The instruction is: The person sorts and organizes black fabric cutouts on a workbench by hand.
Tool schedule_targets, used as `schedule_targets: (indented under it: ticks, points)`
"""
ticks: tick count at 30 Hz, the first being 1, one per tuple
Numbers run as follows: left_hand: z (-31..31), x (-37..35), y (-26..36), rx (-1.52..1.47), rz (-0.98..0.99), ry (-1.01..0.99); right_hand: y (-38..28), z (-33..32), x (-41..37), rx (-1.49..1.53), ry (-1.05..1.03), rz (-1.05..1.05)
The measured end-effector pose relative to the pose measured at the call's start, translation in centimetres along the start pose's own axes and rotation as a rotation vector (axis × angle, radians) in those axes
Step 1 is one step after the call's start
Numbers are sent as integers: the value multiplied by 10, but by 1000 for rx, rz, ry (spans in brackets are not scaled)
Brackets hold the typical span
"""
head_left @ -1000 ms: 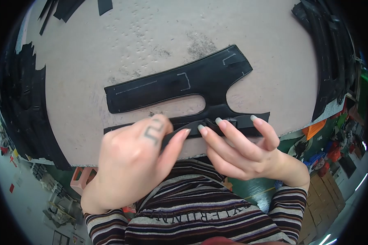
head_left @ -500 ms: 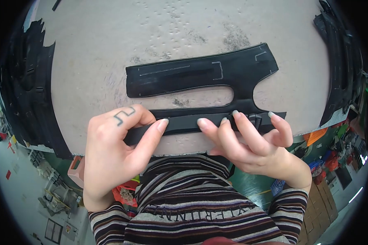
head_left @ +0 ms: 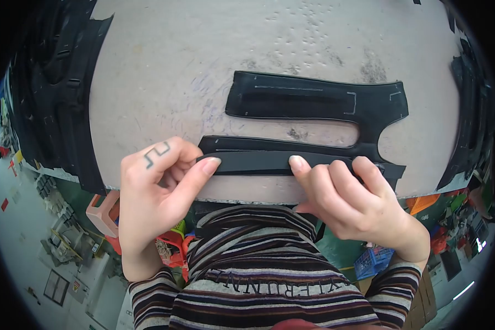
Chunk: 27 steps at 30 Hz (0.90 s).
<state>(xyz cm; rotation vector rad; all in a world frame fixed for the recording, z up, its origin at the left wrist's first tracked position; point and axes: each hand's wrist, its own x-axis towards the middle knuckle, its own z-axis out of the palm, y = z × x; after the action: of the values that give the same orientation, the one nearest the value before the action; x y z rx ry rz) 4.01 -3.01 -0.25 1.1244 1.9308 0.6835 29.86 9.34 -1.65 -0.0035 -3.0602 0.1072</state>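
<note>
A flat black strap is stretched between my two hands near the table's front edge. My left hand pinches its left end between thumb and forefinger. Further right, my right hand is closed on the strap, thumb on its face and fingers curled over it. The strap lies along the lower arm of a black padded panel, which has pale marking lines and a long slot. Part of a dark fitting near the strap's right end is hidden by my right fingers.
The pale, scuffed table carries black pieces with buckles stacked at the left and more black pieces at the right. Below its edge are a pink plastic stool, a blue crate and an orange item.
The view has shifted, and the panel appears further right and turned slightly. My right fingers, spread before, are now curled round the strap. My left hand has moved to the strap's left end.
</note>
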Motion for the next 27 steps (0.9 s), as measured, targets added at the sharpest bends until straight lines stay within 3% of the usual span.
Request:
schedule_targets:
  ticks: [7,10,11,13,15,20,27]
  points:
    - [1,4,5,100,-4,-5,-2,-5,30,91,-172,68]
    - [-12,-8,-1,431,63,97,-7,-3,48,-36,-222,50]
    - [-14,-15,-9,428,208,173,-8,-4,53,-64,-243,45]
    - [-8,-39,-31,408,498,307,-16,-2,57,-90,-237,77]
    - [10,-59,-29,538,463,111,-19,-2,58,-68,-235,106]
    - [19,-54,-38,695,478,145,-15,-10,38,34,-150,178]
    - [27,-49,-30,983,595,182,-41,-11,-12,-97,-22,372]
